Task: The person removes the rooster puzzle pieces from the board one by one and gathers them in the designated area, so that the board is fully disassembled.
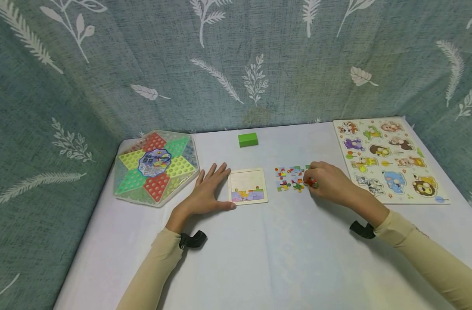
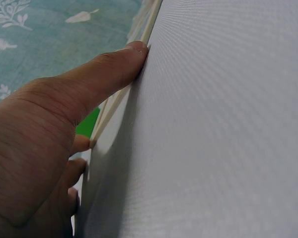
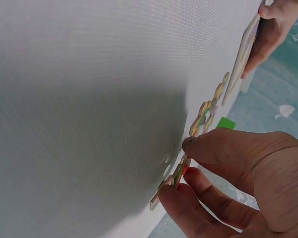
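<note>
A small wooden puzzle tray (image 1: 245, 178) lies in the middle of the table, its bottom row filled with joined pieces. Fingers spread and straight, my left hand (image 1: 209, 193) touches the tray's left side; its thumb rests at the near edge in the left wrist view. To the right of the tray, several loose colourful jigsaw pieces (image 1: 284, 184) lie in rows. Beside them my right hand (image 1: 330, 183) pinches a red and green jigsaw piece (image 3: 180, 172) between thumb and fingers, low over the tabletop. The fingers hide part of that piece.
A hexagonal Chinese checkers set (image 1: 174, 172) in a clear case lies at the left. Behind the tray sits a green block (image 1: 248, 140). An animal puzzle board (image 1: 375, 168) lies at the far right. Patterned curtain (image 1: 228, 64) hangs along the table's back.
</note>
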`<action>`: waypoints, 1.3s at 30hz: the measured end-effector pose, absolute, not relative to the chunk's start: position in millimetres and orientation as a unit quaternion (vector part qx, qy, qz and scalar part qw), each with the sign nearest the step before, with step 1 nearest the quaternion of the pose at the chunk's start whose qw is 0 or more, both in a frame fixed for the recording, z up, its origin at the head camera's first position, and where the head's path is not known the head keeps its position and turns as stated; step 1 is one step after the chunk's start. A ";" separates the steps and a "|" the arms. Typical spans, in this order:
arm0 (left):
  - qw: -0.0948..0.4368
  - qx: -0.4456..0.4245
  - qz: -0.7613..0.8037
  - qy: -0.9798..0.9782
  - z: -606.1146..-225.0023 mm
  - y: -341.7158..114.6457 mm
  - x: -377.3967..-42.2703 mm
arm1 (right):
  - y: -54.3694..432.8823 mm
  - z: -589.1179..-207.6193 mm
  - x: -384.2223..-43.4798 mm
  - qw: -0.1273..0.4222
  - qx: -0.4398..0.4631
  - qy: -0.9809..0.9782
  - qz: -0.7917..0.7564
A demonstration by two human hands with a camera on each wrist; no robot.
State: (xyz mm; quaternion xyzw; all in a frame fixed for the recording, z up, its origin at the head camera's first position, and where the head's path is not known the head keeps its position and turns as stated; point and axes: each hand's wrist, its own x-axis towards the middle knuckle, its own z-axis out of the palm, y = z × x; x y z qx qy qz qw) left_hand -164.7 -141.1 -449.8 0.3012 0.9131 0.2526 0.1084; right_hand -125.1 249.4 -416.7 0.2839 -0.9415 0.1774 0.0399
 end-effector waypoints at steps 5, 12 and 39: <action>0.114 0.300 0.249 0.914 -449.3 -138.4 -165.5 | 251.4 -416.6 -124.0 0.031 0.269 -0.948 0.170; 0.115 0.298 0.247 0.915 -449.8 -136.2 -166.5 | 253.7 -418.6 -123.4 0.024 0.260 -0.950 0.170; 0.109 0.301 0.253 0.913 -448.4 -140.4 -164.0 | 195.9 -402.4 -125.2 0.044 0.288 -0.930 0.223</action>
